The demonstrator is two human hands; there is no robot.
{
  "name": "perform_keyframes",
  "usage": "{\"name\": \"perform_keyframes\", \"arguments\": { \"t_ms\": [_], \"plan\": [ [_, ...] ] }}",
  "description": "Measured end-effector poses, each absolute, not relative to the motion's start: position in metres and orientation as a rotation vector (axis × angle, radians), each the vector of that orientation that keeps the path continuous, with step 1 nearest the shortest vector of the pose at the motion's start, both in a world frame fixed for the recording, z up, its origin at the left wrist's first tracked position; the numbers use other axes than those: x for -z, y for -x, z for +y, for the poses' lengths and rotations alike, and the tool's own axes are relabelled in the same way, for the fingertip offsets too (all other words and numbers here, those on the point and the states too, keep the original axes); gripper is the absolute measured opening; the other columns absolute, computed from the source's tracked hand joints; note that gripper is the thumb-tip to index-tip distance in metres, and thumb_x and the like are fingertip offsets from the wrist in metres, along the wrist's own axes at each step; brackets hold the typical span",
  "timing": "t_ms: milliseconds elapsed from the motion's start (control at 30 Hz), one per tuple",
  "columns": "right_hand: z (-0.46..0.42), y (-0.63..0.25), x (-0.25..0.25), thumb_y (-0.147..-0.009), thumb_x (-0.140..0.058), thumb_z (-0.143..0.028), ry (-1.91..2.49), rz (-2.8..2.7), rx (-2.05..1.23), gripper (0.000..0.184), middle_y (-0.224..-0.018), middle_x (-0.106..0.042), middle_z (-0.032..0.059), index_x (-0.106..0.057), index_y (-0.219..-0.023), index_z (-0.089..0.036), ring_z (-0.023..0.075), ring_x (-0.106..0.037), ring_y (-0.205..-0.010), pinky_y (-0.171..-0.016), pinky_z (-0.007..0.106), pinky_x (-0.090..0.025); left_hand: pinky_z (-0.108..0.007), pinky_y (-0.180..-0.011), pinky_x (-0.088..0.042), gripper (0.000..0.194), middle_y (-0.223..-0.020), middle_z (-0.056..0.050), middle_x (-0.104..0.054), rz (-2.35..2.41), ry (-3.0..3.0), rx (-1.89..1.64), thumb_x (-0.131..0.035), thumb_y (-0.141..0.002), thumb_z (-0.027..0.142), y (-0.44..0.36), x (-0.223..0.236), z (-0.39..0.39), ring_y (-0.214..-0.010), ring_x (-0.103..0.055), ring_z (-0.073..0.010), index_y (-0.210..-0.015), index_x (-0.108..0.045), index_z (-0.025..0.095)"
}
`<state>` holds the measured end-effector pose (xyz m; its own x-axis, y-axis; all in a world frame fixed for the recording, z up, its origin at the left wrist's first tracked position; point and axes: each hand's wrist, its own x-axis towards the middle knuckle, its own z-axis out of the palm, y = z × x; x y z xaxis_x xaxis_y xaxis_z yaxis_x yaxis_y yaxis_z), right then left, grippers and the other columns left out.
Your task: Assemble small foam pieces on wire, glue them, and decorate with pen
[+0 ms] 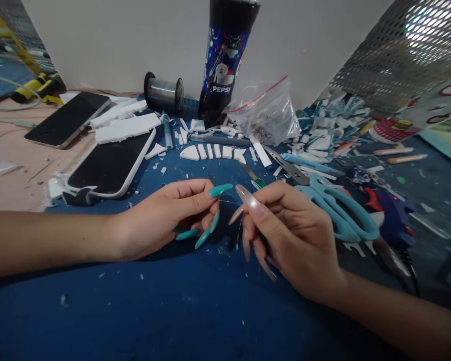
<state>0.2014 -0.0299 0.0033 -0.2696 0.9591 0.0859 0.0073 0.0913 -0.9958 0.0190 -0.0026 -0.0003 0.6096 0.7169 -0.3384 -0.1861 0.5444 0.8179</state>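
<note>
Both hands (pixel 165 215) (pixel 289 235) pinch thin thread (pixel 229 202) (taut).

scissors (pixel 338 210) right of hands, bottle (pixel 225 55) behind

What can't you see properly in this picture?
Head view:
- Thin thread between the left hand and right hand: too fine to follow.
- Pepsi bottle: top cut off by the edge.
- Plastic bag: contents too small.
- Glue gun: partly behind the scissors.
</note>
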Motion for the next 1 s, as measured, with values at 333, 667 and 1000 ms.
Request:
{"name": "perform_keyframes", "arguments": {
  "t_ms": [333, 667, 1000],
  "plan": [
    [-0.0299, -0.2023, -0.0024, -0.092, -0.055, -0.029, 1.000, -1.455, -1.365, 0.016, -0.056, -0.055, -0.0055, -0.055, -0.078, -0.020, 0.0026, -0.047, -0.033, -0.024, 0.012, -0.034, -0.012, -0.050, -0.035, 0.025, -0.062, 0.002, -0.051, 0.716, -0.868, -0.593, -0.051, -0.092, 0.027, -0.0170, -0.0001, -0.0026, -0.053, -0.043, -0.0044, -0.069, -0.052, 0.015],
    [-0.0271, -0.1982, -0.0039, -0.090, -0.056, -0.027, 1.053, -1.490, -1.336, 0.018, -0.051, -0.052, -0.0062, -0.053, -0.074, -0.018, 0.0028, -0.045, -0.033, -0.025, 0.010, -0.035, -0.012, -0.048, -0.034, 0.027, -0.060, 0.005, -0.048, 0.755, -1.159, -0.671, -0.045, -0.095, 0.027, -0.0184, -0.0013, -0.0098, -0.052, -0.041, -0.0037, -0.072, -0.050, 0.015],
    [-0.0249, -0.1965, 0.0016, -0.089, -0.058, -0.029, 1.022, -1.580, -1.467, 0.019, -0.060, -0.059, -0.0045, -0.055, -0.076, -0.016, 0.0009, -0.049, -0.038, -0.037, 0.010, -0.041, -0.015, -0.043, -0.029, 0.029, -0.052, 0.006, -0.044, 1.042, -2.450, -0.957, -0.043, -0.094, 0.019, -0.0101, -0.0075, -0.0010, -0.045, -0.039, -0.0036, -0.065, -0.048, 0.014]
  ]
}}
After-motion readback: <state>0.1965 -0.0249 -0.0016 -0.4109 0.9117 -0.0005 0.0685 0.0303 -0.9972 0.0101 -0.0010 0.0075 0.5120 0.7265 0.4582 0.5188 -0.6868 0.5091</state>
